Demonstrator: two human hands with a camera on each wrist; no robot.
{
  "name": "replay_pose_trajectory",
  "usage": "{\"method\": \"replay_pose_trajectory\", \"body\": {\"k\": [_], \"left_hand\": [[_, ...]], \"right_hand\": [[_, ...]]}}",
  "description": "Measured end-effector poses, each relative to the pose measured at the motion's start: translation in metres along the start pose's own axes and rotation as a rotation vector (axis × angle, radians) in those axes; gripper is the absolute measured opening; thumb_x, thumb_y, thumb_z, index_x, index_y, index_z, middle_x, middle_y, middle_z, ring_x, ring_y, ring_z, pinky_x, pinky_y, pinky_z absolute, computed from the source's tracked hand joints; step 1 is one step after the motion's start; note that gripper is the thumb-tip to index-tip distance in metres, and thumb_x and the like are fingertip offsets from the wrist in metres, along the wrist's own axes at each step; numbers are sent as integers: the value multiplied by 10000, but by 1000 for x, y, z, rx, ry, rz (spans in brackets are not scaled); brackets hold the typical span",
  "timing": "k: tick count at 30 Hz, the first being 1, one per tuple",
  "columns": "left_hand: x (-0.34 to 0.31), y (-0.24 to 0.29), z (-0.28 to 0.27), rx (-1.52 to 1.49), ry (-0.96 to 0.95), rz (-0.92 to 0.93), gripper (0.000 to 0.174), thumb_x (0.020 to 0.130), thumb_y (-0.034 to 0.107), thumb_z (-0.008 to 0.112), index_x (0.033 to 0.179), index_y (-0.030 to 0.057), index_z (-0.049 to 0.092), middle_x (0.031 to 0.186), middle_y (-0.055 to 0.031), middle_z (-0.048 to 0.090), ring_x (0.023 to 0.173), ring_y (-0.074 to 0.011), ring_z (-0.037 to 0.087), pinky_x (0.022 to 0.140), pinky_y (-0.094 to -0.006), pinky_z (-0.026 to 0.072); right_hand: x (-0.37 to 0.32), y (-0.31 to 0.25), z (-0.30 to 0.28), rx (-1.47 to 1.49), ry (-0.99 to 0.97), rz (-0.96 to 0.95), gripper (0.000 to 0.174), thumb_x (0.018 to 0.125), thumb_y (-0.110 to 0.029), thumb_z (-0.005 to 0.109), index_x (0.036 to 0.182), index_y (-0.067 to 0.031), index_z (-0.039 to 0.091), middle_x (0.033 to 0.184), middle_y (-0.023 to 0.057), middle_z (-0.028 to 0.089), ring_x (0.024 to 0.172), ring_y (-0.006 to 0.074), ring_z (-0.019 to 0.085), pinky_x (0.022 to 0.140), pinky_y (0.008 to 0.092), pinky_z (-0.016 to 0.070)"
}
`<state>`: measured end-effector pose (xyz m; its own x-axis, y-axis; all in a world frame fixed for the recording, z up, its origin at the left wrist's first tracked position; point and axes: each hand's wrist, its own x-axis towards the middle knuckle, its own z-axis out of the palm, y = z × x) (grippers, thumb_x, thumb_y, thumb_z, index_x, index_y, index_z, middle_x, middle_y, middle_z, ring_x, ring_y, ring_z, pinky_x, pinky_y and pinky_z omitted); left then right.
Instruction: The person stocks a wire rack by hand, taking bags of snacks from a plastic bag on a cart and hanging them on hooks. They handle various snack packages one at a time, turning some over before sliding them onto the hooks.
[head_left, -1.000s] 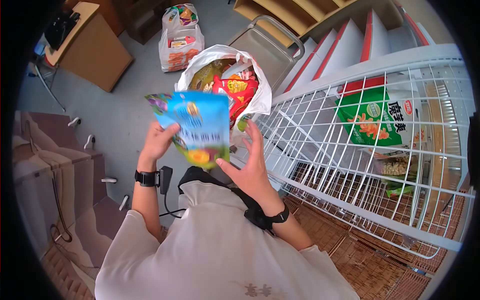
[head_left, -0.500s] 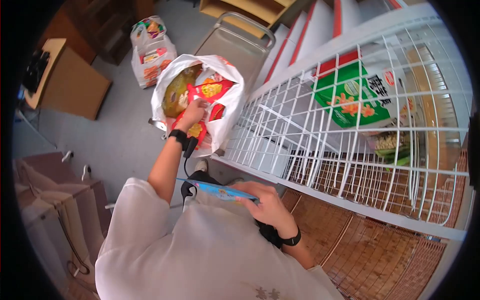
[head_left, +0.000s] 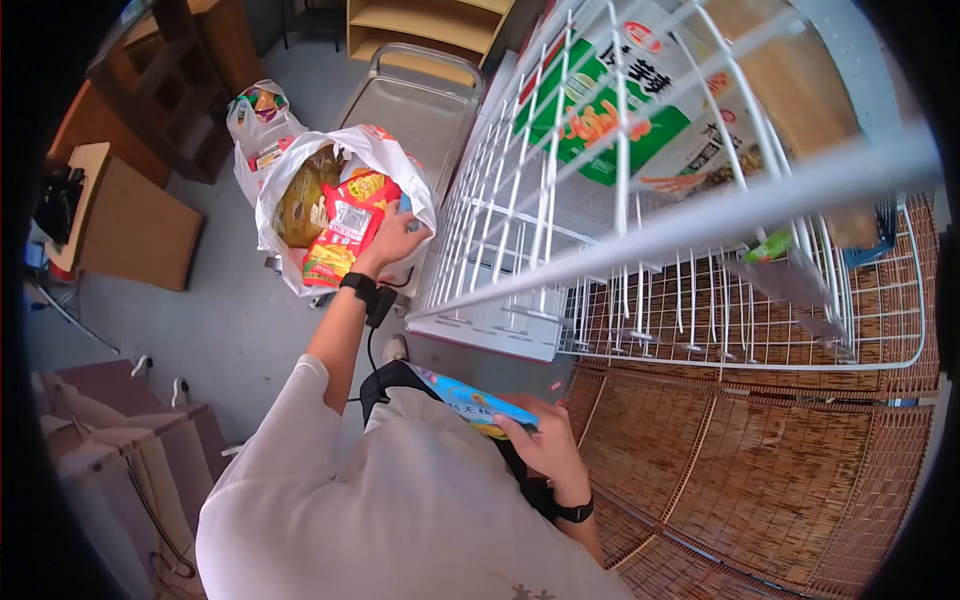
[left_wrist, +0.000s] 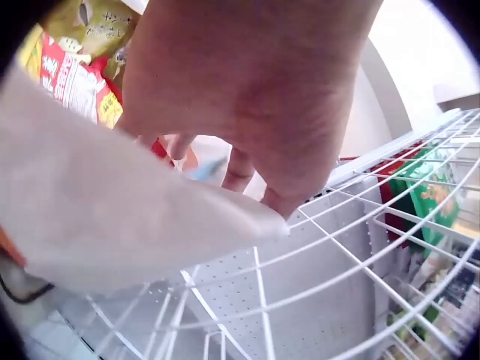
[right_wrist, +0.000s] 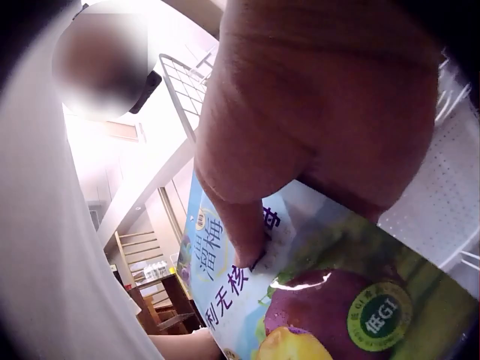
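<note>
My right hand (head_left: pixel 548 440) pinches a blue pouch of pitted prunes (head_left: pixel 475 403) by its edge, low in front of my shirt. Purple fruit and a round green label show on the pouch (right_wrist: pixel 330 300) in the right wrist view. My left hand (head_left: pixel 398 240) reaches into a white plastic bag (head_left: pixel 280 262) at its right side, beside red and yellow snack packs (head_left: pixel 345 235). A large olive-yellow pack (head_left: pixel 305 200) fills the bag's left part. In the left wrist view, loosely bent fingers (left_wrist: pixel 238 169) hang apart near something light blue (left_wrist: pixel 210 169), partly hidden by the bag's rim.
A white wire rack (head_left: pixel 540 280) stands close on my right, with a green and white food pack (head_left: pixel 605 110) behind its bars. Behind the bag is a metal cart (head_left: pixel 415 110). Another filled bag (head_left: pixel 255 115) stands farther back, near a wooden desk (head_left: pixel 135 225).
The left hand has let go of the prune pouch and moved forward into the bag, then to its right side. The right hand has taken the pouch and lowered it toward my waist.
</note>
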<state>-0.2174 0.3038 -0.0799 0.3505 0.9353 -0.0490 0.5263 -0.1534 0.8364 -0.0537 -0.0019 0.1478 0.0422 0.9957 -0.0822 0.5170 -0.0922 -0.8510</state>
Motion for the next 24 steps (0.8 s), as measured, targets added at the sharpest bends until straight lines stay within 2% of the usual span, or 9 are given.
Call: {"method": "replay_pose_trajectory", "body": {"k": [3,4,6,11,15,19,21,23,24], "left_hand": [[19,-45,39,52,68,-38,473,734,298,673,1134,54,602,1346,-279,352,1238,-425,363,1005,-421,353],[20,-43,32,-109,16,41,499,751,274,639,1183,37,563,1281,-272,440,1212,-402,418,990,-407,373],[33,-75,38,-165,70,-57,469,754,229,617,1161,0,570,1137,-247,569,1072,-357,547,941,-374,415],[0,-59,-15,-261,115,-192,382,797,175,588,1112,-41,590,1069,-216,623,991,-285,603,902,-338,437],[-54,-57,-65,-349,513,26,296,882,114,557,1143,-21,591,1062,-104,635,960,-142,580,845,-269,459],[-169,75,-121,-266,633,66,246,843,95,637,1052,-36,630,1033,-88,611,903,-118,580,780,-243,493],[-223,112,-133,-264,596,165,220,830,63,646,1029,-29,644,1004,-71,615,881,-105,580,769,-241,495],[-276,153,-130,-498,522,137,213,817,29,648,1021,-30,648,988,-60,627,867,-101,587,764,-240,498],[-296,161,-122,-631,457,147,212,809,10,642,1016,-34,648,990,-62,635,864,-118,599,774,-254,502]], "right_hand": [[-24,9,-9,-11,-17,-80,181,799,-70,663,963,6,653,871,162,658,742,260,655,666,302,502],[-33,12,-11,-8,-2,-87,181,799,-70,663,963,6,653,871,162,658,742,260,655,666,302,502],[-48,19,-13,-23,-11,-73,189,796,-66,664,968,11,649,887,162,658,740,264,648,662,304,498],[-77,33,-15,51,101,24,179,787,-65,666,941,23,643,822,164,655,692,267,647,626,320,496],[-91,56,-13,53,213,30,174,789,-85,672,920,24,638,755,172,640,648,270,651,580,325,490],[-109,65,-20,57,248,-121,166,790,-106,679,894,19,645,732,168,644,623,249,651,554,311,485],[-124,67,-27,81,225,-67,171,797,-120,684,891,19,651,734,151,653,609,184,643,548,301,481],[-136,71,-33,234,209,-30,162,818,-136,677,868,17,661,717,104,664,617,109,615,563,280,480],[-142,67,-36,373,207,-7,181,840,-138,658,938,14,655,815,59,680,725,81,599,655,261,483]]}}
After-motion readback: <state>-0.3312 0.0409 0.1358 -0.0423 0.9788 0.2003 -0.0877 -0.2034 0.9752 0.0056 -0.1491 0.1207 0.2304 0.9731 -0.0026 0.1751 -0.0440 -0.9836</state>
